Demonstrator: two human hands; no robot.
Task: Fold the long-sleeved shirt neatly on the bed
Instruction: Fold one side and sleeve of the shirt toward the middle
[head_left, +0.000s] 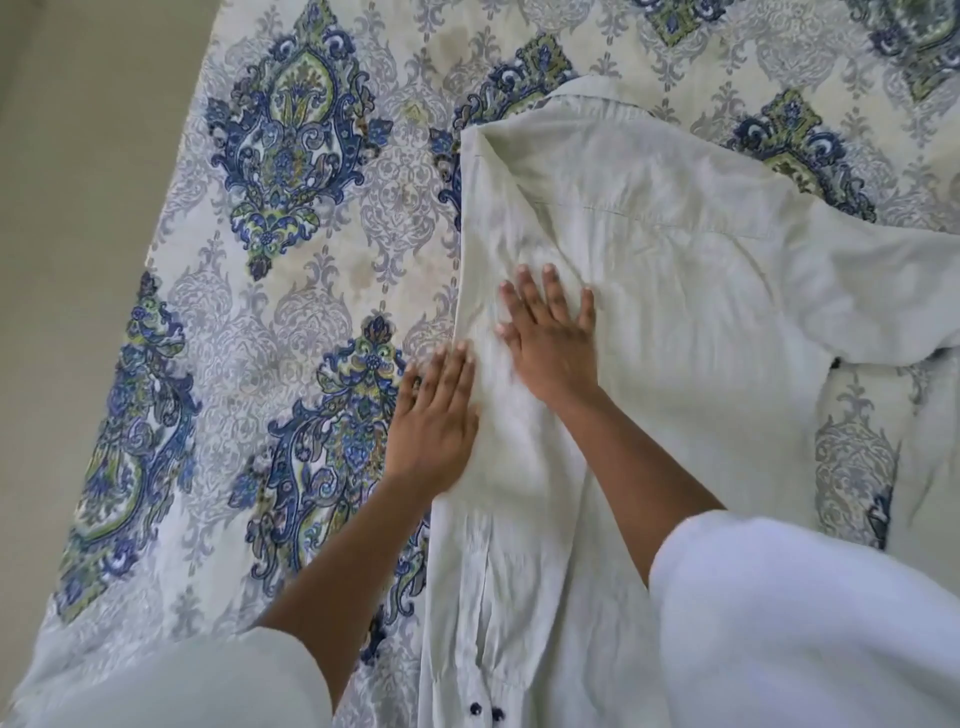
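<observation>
Hands: left (434, 415), right (550, 340) flat on pale, creased shirt (675, 270).

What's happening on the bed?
A person is folding a pale long-sleeved shirt on the patterned bed cover. One side is folded in along the left. The left hand lies flat at that folded edge and the right hand presses flat on the cloth beside it. The other sleeve lies spread out to the right, not yet folded.

1. One pale shirt (675, 291).
2. One bed (291, 291) with a patterned cover.
3. Two hands: left hand (436, 415), right hand (550, 338).
4. Two dark buttons (475, 707) at the near end of the shirt.
5. Two white sleeves (805, 623) on the person's arms.
</observation>
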